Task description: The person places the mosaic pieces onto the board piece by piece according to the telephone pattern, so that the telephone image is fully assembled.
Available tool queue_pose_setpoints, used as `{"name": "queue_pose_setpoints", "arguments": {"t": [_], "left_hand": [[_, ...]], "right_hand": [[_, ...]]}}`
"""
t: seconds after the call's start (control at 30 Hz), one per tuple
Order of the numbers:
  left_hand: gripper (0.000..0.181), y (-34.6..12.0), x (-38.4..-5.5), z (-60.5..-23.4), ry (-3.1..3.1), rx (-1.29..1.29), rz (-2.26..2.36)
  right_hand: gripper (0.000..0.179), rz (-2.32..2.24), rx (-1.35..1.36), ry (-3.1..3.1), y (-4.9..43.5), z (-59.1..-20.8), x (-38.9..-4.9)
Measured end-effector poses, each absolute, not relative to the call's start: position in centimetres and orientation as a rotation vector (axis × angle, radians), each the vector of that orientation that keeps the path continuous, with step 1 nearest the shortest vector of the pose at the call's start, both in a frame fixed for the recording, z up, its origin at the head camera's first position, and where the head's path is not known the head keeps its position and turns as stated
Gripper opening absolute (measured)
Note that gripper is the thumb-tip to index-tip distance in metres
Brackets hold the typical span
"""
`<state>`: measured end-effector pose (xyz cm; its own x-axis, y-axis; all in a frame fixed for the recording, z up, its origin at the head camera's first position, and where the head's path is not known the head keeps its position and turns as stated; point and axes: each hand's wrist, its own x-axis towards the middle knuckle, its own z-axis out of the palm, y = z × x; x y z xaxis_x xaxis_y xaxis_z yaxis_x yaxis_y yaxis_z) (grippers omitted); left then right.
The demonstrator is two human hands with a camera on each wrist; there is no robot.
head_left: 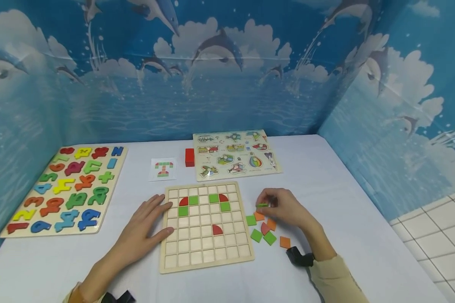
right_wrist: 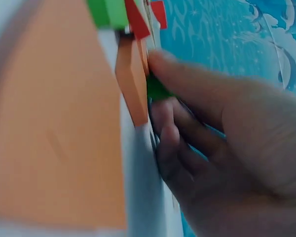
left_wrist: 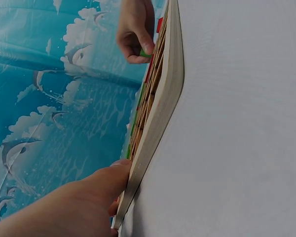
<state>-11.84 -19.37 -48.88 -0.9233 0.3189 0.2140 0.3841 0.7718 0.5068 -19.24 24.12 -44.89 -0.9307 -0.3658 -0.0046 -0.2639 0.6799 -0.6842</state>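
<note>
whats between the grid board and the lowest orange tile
In the head view, two green tiles lie between the grid board and that orange tile, a red piece just beyond them.

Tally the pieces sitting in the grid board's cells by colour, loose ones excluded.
Red quarter-circles: 3
Green squares: 4
Total in the grid board: 7
</note>
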Motion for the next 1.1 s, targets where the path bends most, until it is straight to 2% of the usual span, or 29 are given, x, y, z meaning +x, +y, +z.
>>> {"name": "queue_pose_setpoints", "arguments": {"t": [0.2, 0.33, 0.63, 0.9, 1.1], "left_hand": [[0.069, -19.1, -12.0, -48.9, -2.842, -0.574, -0.86], [0.069, -18.9, -12.0, -48.8, -2.843, -0.576, -0.869], [0.069, -19.1, -11.8, -48.9, -2.847, -0.561, -0.873], [0.069, -19.1, -11.6, -49.1, -2.853, -0.557, -0.884], [0.069, -19.1, -11.6, -48.8, -2.855, -0.552, -0.874]], "right_hand": [[0.014, -1.233, -0.228, 3.068, 24.2, -44.6, -19.4], [0.018, -1.3, -0.183, 3.101, 23.6, -44.3, -19.6], [0.024, -1.343, -0.322, 3.006, 19.0, -42.9, -20.4], [0.016, -1.368, -0.654, 2.865, 13.2, -42.4, -20.6], [0.013, -1.354, -0.73, 2.827, 10.5, -42.3, -20.7]]}}
